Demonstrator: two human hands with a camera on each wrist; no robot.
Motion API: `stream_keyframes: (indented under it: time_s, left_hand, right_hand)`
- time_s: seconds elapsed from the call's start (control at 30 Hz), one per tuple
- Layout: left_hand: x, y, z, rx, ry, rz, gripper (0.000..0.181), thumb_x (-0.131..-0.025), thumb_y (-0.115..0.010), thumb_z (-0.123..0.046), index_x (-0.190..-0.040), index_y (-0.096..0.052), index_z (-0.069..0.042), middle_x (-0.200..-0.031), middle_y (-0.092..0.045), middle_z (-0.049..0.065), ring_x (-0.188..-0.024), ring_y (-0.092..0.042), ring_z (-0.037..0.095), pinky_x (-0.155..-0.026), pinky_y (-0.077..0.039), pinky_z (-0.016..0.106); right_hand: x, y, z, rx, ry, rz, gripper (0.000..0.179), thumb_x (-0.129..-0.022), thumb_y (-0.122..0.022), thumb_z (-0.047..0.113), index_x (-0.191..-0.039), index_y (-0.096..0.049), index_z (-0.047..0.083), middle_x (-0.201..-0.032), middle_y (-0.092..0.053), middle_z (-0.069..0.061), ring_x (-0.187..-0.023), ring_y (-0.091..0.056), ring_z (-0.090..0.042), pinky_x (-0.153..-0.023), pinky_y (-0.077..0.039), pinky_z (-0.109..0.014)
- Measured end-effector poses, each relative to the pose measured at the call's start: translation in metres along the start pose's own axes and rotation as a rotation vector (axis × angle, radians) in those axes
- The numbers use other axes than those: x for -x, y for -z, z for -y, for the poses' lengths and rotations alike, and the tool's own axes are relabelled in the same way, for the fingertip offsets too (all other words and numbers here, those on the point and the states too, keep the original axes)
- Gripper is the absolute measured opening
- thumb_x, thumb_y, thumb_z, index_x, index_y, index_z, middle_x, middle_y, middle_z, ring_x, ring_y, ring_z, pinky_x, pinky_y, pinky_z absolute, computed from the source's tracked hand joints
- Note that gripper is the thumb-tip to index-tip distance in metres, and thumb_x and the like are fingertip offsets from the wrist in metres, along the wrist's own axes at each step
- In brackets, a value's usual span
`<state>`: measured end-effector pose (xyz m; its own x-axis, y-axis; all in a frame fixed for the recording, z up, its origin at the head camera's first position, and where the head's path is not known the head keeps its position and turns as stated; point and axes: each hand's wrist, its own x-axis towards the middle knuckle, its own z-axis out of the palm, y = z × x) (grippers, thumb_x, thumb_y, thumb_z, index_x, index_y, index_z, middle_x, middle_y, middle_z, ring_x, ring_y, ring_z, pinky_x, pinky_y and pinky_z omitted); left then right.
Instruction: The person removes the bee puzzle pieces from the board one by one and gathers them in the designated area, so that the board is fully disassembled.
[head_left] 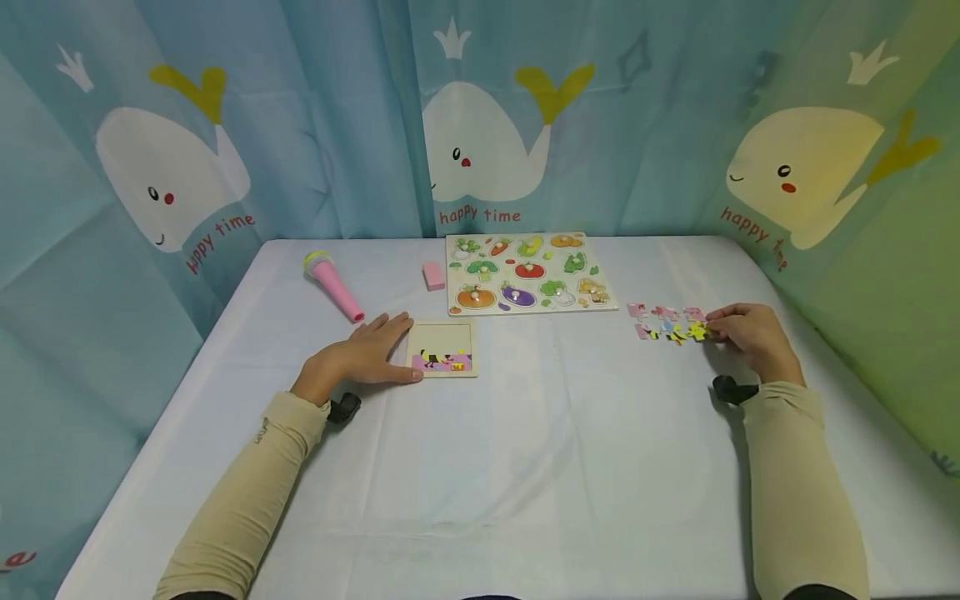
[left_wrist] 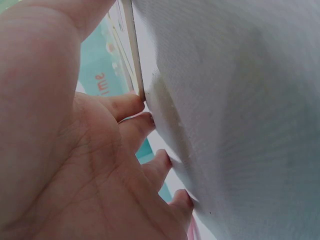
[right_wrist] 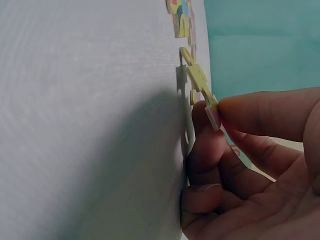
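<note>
A small wooden puzzle tray [head_left: 442, 335] lies left of centre, its bottom row filled with pink, yellow and black pieces and bare wood above. My left hand [head_left: 367, 350] rests spread at its left side, thumb at the lower left corner and index finger by the upper left. In the left wrist view the fingertips touch the cloth and the tray's edge [left_wrist: 134, 55]. Over on the right, my right hand [head_left: 753, 333] pinches a yellow puzzle piece [right_wrist: 196, 77] between thumb and fingers, tilted with its near end off the cloth. Loose puzzle pieces [head_left: 665, 313] lie just left of that hand.
A vegetable peg board [head_left: 532, 273] lies at the back middle, with a pink block [head_left: 432, 276] beside its left edge. A pink toy microphone [head_left: 335, 287] is at the back left. Whale-print curtains [head_left: 337, 125] hang around the white-clothed table [head_left: 525, 467].
</note>
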<state>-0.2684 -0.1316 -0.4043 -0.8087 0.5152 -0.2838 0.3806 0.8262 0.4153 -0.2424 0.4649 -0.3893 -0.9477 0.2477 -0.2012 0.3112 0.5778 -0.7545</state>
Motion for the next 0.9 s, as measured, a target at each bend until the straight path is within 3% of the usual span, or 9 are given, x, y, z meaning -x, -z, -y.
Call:
stream_keyframes:
  time_s: [0.5, 0.73, 0.9]
  left_hand:
    - [0.000, 0.001, 0.000, -0.002, -0.006, 0.000, 0.107, -0.098, -0.070, -0.058, -0.170, -0.017, 0.000, -0.178, -0.011, 0.019, -0.163, -0.003, 0.043, -0.129, -0.003, 0.060]
    - [0.001, 0.001, -0.002, -0.001, 0.006, 0.006, 0.107, -0.098, -0.071, -0.057, -0.171, -0.016, -0.001, -0.178, -0.011, 0.018, -0.163, -0.002, 0.041, -0.129, -0.004, 0.060]
    - [0.003, 0.001, -0.002, -0.003, 0.009, -0.001, 0.107, -0.098, -0.071, -0.056, -0.170, -0.017, -0.001, -0.178, -0.012, 0.019, -0.163, -0.003, 0.042, -0.129, -0.005, 0.061]
  right_hand:
    - [-0.001, -0.005, -0.004, 0.012, -0.022, -0.061, 0.032, -0.109, -0.055, 0.011, -0.132, -0.059, -0.010, -0.103, -0.062, -0.009, -0.093, -0.055, -0.026, -0.072, -0.050, -0.032]
    - [-0.003, -0.006, -0.004, 0.011, -0.063, -0.084, 0.043, -0.110, -0.057, 0.021, -0.142, -0.054, -0.007, -0.116, -0.056, -0.018, -0.099, -0.051, -0.029, -0.075, -0.046, -0.037]
    - [0.000, -0.010, 0.006, 0.037, 0.027, -0.098, 0.047, -0.111, -0.053, 0.027, -0.142, -0.055, -0.008, -0.128, -0.055, -0.024, -0.097, -0.057, -0.023, -0.071, -0.051, -0.030]
